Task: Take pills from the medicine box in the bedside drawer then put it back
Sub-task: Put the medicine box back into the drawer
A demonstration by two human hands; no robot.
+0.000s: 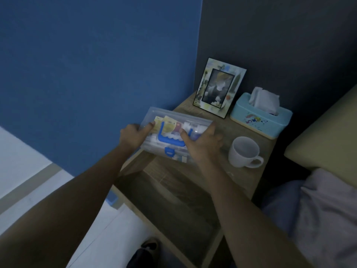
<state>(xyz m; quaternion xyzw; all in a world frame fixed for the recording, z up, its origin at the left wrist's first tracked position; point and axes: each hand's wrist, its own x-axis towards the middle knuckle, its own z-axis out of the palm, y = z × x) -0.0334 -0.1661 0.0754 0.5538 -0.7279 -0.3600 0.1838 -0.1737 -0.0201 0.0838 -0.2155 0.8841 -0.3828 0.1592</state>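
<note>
A clear plastic medicine box (170,122) with a blue handle and blue latch hangs tilted over the front-left corner of the bedside table and the open drawer (173,198). Packets and a white bottle show through its lid. My left hand (133,137) grips its left end, thumb on the lid. My right hand (202,142) grips its right end, thumb beside the handle. The lid looks closed. The pulled-out drawer below looks dark and bare.
On the bedside table (245,136) stand a white mug (244,151), a light-blue tissue box (260,116) and a picture frame (219,89). A blue wall rises at the left. The bed (324,144) lies at the right, against my clothed leg.
</note>
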